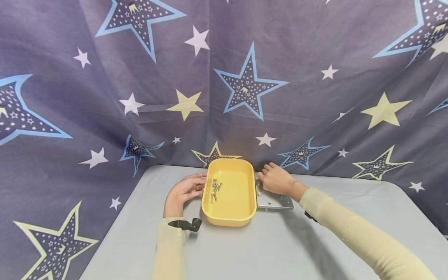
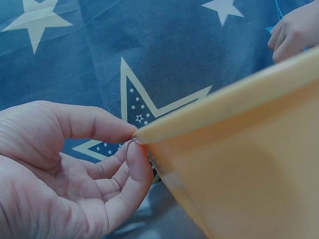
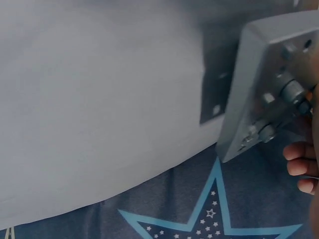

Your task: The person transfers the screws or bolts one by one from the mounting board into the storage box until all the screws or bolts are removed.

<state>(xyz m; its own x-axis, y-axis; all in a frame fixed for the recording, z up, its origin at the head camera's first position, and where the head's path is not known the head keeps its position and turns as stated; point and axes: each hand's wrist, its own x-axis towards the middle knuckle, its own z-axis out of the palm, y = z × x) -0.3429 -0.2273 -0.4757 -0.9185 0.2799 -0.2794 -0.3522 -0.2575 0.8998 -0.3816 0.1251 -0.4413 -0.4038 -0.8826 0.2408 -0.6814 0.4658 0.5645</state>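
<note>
A yellow plastic tray (image 1: 229, 221) stands on the table, with several metal bolts (image 1: 215, 186) lying loose along its left side. My left hand (image 1: 185, 191) is at the tray's left edge; in the left wrist view its thumb and a finger pinch the rim. To the right of the tray is a grey metal plate (image 1: 274, 202) with holes and bolts set in it. Over the plate's far left corner, my right hand (image 1: 278, 179) has its fingers curled and pinches a bolt (image 3: 303, 106), partly hidden at the edge of the right wrist view.
Both things rest on a pale grey table (image 1: 238, 252). A dark star-patterned cloth (image 1: 297, 77) hangs behind and at the left. The plate's raised edge (image 3: 239, 94) casts a shadow on the table. A black wrist camera mount (image 1: 190, 224) sits on the left sleeve.
</note>
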